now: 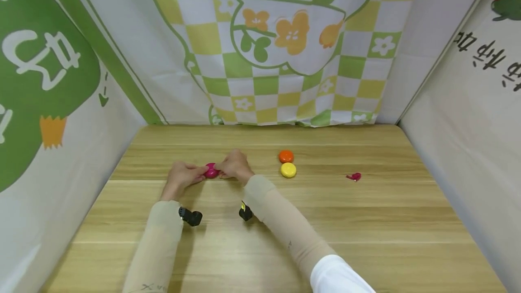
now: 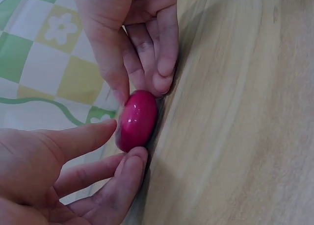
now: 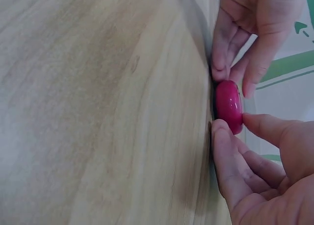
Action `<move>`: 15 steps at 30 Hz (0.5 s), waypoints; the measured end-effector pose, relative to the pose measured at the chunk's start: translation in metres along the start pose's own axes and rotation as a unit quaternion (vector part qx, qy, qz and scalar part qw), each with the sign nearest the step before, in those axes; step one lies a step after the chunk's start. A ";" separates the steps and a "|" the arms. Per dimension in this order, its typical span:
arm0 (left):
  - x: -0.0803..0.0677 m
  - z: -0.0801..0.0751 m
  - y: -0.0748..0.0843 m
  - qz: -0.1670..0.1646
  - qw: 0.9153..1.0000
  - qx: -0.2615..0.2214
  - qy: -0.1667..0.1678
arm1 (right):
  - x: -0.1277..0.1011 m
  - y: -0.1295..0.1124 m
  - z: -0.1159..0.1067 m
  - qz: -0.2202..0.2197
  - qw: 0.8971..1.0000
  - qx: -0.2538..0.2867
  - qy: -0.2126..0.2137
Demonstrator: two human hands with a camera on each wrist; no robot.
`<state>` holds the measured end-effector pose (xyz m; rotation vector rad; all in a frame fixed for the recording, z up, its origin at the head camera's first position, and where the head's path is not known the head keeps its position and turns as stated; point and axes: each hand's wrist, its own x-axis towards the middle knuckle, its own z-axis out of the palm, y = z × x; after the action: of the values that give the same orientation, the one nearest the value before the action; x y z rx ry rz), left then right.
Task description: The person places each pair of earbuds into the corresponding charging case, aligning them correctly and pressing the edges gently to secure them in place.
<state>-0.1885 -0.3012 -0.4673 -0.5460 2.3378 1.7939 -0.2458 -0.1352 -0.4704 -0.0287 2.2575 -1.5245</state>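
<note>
A glossy dark pink round disc point(image 1: 211, 171) with rounded edges lies at the wooden table's surface, left of the middle. From its left side my left hand point(image 1: 184, 178) pinches it, thumb point(image 2: 105, 130) at the upper face and a fingertip point(image 2: 136, 156) at the lower rim. Opposite, my right hand point(image 1: 236, 165) pinches the other edge, its thumb point(image 3: 255, 121) on top and curled fingers point(image 3: 224, 137) low beside the table. Both wrist views show the disc point(image 2: 139, 119) between the two hands, its underside hidden.
To the right, an orange disc point(image 1: 286, 156) lies just behind a yellow disc point(image 1: 288, 170). Farther right is a small crumpled dark pink piece point(image 1: 355, 177) with a thin tail. Printed cloth point(image 1: 297, 98) hangs along the table's point(image 1: 325, 220) back edge, with fabric walls at both sides.
</note>
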 end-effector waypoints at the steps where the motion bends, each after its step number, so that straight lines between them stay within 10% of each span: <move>1: 0.000 0.000 0.000 -0.002 1.000 -0.006 -0.007 | -0.001 0.000 -0.002 -0.003 1.000 0.003 -0.004; 15: -0.018 0.006 0.018 -0.007 0.995 -0.047 -0.090 | -0.022 -0.003 -0.052 -0.011 0.984 0.132 -0.120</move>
<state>-0.1789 -0.2883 -0.4463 -0.3926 2.1350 1.8701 -0.2444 -0.0847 -0.4440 -0.1532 1.8625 -1.7181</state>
